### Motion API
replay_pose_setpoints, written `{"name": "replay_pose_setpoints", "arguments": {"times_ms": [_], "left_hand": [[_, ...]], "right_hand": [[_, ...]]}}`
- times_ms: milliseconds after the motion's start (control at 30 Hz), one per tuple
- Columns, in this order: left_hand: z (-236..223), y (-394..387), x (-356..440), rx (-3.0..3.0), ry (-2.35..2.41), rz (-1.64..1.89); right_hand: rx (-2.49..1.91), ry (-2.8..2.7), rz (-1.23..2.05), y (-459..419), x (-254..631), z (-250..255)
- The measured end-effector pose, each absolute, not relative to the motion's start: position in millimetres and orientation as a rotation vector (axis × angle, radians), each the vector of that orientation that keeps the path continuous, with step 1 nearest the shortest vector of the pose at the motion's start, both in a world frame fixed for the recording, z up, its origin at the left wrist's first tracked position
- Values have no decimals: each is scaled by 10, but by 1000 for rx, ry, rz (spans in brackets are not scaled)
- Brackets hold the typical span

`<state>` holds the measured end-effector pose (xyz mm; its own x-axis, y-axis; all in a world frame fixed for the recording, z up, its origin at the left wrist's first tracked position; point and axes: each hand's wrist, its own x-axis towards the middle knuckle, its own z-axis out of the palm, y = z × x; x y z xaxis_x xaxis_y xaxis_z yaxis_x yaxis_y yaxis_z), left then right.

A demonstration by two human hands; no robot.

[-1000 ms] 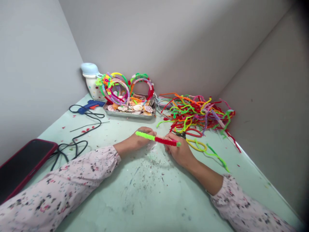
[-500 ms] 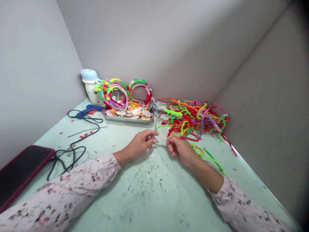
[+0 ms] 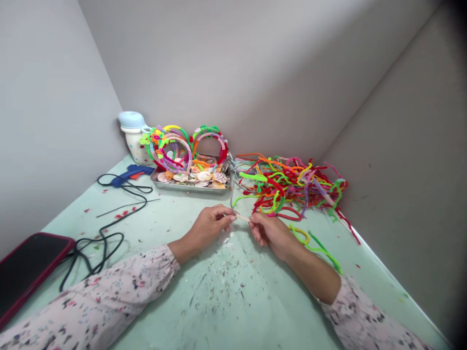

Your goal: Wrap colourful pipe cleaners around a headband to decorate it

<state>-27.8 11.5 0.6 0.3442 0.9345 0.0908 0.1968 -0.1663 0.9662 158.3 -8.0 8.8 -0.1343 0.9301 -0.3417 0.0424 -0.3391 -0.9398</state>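
Between my hands runs a short pale pink fuzzy strip (image 3: 243, 218), which looks like a pipe cleaner. My left hand (image 3: 210, 226) pinches its left end between thumb and forefinger. The other end is in the closed fingers of my right hand (image 3: 272, 232). A thin grey band (image 3: 232, 197) curves up from beside the left fingertips; whether it joins the strip I cannot tell. Just beyond the right hand lies a tangled heap of coloured pipe cleaners (image 3: 292, 182). Loose green and yellow pipe cleaners (image 3: 321, 250) rest beside the right wrist.
Behind the left hand, a metal tray (image 3: 189, 189) holds seashells (image 3: 202, 177) and wrapped headbands (image 3: 209, 133). Farther left are a blue glue gun (image 3: 133, 172), its black cord (image 3: 105, 228), a white cup with a blue lid (image 3: 134, 138) and a phone (image 3: 32, 262). Walls enclose the table.
The left thumb and forefinger have come together on the strip's left end. Most of the scene sits slightly lower in the view. My right hand keeps its pinch.
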Motion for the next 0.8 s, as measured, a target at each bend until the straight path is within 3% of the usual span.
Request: {"name": "replay_pose_setpoints", "arguments": {"times_ms": [800], "left_hand": [[14, 109, -276, 1580, 1048, 953]], "right_hand": [[-1407, -1161, 1678, -39, 1626, 80]]}}
